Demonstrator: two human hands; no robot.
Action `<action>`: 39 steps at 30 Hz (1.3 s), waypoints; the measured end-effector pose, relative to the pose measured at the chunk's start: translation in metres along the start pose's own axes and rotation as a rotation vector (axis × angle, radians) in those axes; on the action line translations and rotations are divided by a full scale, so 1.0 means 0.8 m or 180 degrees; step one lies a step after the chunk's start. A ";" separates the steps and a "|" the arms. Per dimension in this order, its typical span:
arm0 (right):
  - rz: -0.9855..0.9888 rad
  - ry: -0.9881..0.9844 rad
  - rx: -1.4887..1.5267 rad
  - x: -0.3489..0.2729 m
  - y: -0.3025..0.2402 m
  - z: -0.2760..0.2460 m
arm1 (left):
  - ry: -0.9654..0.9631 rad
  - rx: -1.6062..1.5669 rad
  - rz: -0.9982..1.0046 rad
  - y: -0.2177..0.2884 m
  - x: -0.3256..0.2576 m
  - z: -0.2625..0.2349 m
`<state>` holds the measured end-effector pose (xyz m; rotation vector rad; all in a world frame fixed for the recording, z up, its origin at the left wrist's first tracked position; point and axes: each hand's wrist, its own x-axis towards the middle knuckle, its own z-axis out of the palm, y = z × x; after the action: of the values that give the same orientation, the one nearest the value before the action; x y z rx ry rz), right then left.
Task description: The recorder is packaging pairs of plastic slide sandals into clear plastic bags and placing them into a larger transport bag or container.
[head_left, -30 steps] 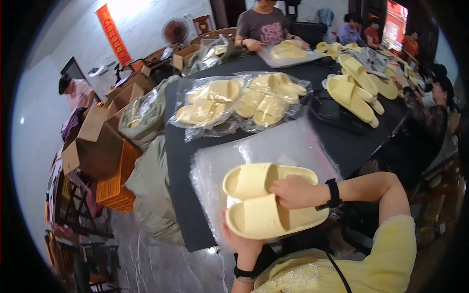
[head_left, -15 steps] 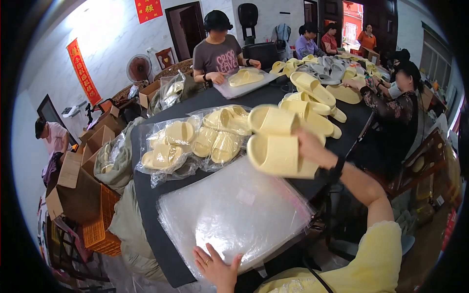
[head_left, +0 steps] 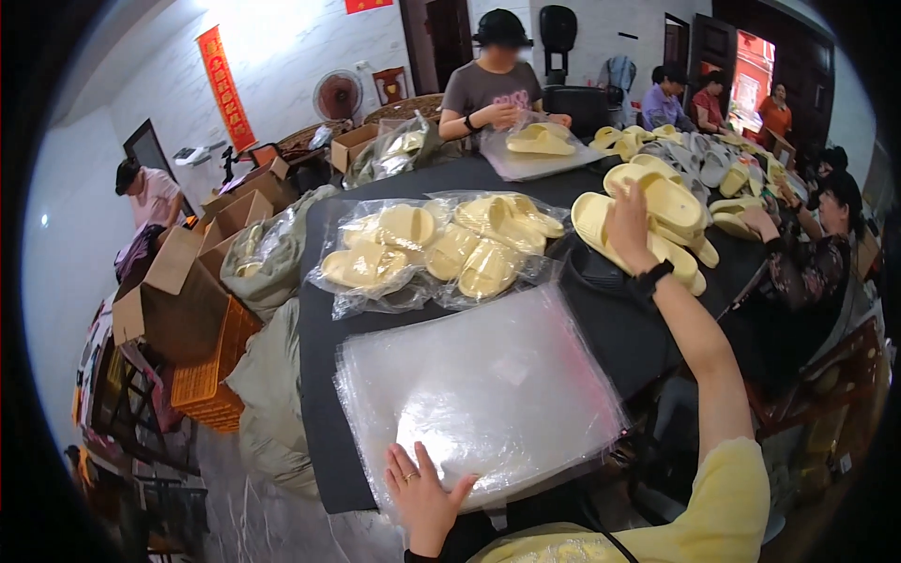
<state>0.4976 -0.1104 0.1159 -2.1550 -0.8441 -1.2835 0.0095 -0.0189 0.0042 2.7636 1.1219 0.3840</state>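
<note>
My left hand (head_left: 424,495) lies flat with its fingers spread on the near edge of a stack of clear plastic bags (head_left: 469,375). Out over the table's right side, my right hand (head_left: 631,227) is closed around a pale yellow slipper (head_left: 589,220). More yellow slippers (head_left: 678,208) lie beside and beneath that hand, overlapping one another. Part of the grip is hidden behind the fingers. Beyond the bag stack sit several pairs of yellow slippers in clear bags (head_left: 488,270).
The black-covered table (head_left: 324,441) runs away to the right, with grey slippers (head_left: 699,161) farther along. Across it, a person (head_left: 497,84) handles a bagged pair. Another person (head_left: 817,239) works at the right. Cardboard boxes (head_left: 178,281), sacks (head_left: 272,394) and an orange basket (head_left: 221,366) stand left.
My right hand has moved away from me with the slippers, from above the bag stack's far right corner to the slipper pile. My left hand stays on the bags. The whole view has shifted.
</note>
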 end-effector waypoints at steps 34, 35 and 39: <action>0.3420 -0.3188 0.4661 -0.005 -0.277 0.276 | -0.0107 -0.0680 -0.0037 -0.002 0.001 0.007; 0.3843 -0.3212 0.5295 -0.002 -0.287 0.261 | -0.0067 -0.0657 -0.0059 -0.005 0.001 0.009; 0.4180 -0.3110 0.5983 0.023 -0.278 0.162 | 0.0249 -0.0372 0.0102 -0.015 0.002 0.015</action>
<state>0.4213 0.1352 0.0966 -0.8826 -0.2861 1.0587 0.0065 -0.0096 -0.0095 2.6887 1.0375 0.5477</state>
